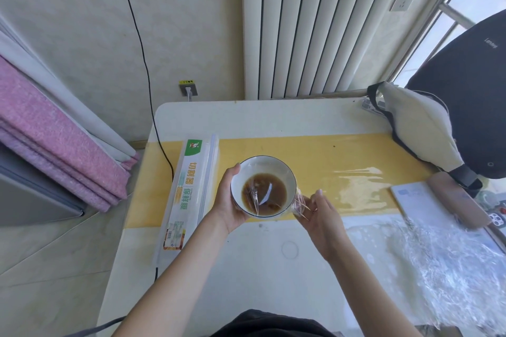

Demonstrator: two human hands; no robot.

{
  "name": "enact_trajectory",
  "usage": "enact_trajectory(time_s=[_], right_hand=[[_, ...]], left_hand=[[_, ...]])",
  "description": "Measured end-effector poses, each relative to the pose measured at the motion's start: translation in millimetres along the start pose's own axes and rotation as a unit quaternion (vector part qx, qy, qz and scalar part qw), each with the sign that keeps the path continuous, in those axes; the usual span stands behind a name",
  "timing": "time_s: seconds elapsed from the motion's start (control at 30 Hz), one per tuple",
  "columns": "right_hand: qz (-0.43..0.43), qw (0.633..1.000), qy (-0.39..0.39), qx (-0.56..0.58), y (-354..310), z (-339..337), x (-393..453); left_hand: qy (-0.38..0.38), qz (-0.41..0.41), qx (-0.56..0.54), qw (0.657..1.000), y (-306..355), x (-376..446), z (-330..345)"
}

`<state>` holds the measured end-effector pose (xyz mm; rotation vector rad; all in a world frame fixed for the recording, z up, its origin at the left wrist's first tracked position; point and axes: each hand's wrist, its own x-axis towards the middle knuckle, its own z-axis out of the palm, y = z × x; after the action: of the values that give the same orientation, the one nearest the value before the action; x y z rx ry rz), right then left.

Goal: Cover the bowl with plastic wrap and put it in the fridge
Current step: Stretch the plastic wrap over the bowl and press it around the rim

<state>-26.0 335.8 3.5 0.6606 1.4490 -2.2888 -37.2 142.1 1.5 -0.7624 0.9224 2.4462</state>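
Note:
A white bowl (247, 172) with a dark rim holds brown liquid and is tilted toward me above the table. Clear plastic wrap (258, 194) is stretched over its mouth and bunches at the bowl's right side. My left hand (228, 201) cups the bowl from the left and below, thumb up along the rim. My right hand (321, 212) is at the bowl's right side, its fingers against the bunched wrap there. The plastic wrap dispenser box (189, 191) lies on the table just left of the bowl.
The white table (273, 117) has a yellow strip across its middle. Crumpled clear film (438, 260) covers the right front. A notebook (421, 202), a cream cushion (416, 128) and a black chair stand at the right. A grey appliance (30, 191) and pink cloth are at the left.

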Motion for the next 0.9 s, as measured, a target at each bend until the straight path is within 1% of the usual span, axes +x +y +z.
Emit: enact_trajectory(time_s=[0.03,0.1,0.17,0.23,0.3,0.37,0.43,0.47,0.6,0.63,0.7,0.77,0.83,0.9], right_hand=[[0.014,1.000,0.011,0.016,-0.4,-0.2,2.1],[0.059,0.998,0.019,-0.014,0.7,-0.5,6.6],[0.113,0.991,-0.019,-0.068,2.4,1.0,8.4],[0.138,0.982,-0.070,-0.111,2.4,4.7,6.2],[0.103,0.978,-0.080,-0.162,2.6,6.3,2.1],[0.032,0.973,-0.075,-0.216,3.9,5.7,-1.9],[-0.013,0.968,-0.084,-0.235,6.5,5.5,-3.1],[-0.022,0.970,-0.076,-0.228,7.8,6.3,-3.0],[-0.025,0.987,0.014,-0.159,12.6,16.6,-4.1],[-0.006,0.992,0.031,-0.123,14.4,20.8,-3.7],[0.071,0.996,0.057,-0.025,19.0,29.3,-1.1],[0.150,0.984,0.079,0.045,21.3,37.0,0.1],[0.173,0.981,0.087,0.026,22.4,37.4,2.1],[0.146,0.985,0.088,-0.016,21.3,33.9,2.0]], left_hand=[[0.002,0.002,-0.007,1.000,0.2,-1.2,-0.6],[0.005,0.008,-0.005,1.000,1.3,-2.1,-2.3],[0.009,0.008,0.001,1.000,3.2,-3.6,-1.6],[0.017,0.010,0.001,1.000,4.3,-4.4,-1.5],[0.026,0.017,-0.002,1.000,5.4,-5.4,-2.7],[0.031,0.022,-0.005,0.999,6.2,-6.7,-4.2],[0.034,0.020,-0.011,0.999,6.9,-8.0,-5.0],[0.036,0.020,-0.015,0.999,6.9,-8.5,-5.3],[0.037,0.035,-0.038,0.998,5.8,-9.3,-2.3],[0.037,0.040,-0.038,0.998,5.6,-9.6,-0.2],[0.037,0.047,-0.027,0.998,5.5,-9.2,3.8],[0.038,0.051,-0.001,0.998,5.3,-9.5,6.8],[0.044,0.053,0.009,0.998,5.3,-10.2,7.2],[0.056,0.059,0.002,0.997,6.7,-11.0,5.5]])
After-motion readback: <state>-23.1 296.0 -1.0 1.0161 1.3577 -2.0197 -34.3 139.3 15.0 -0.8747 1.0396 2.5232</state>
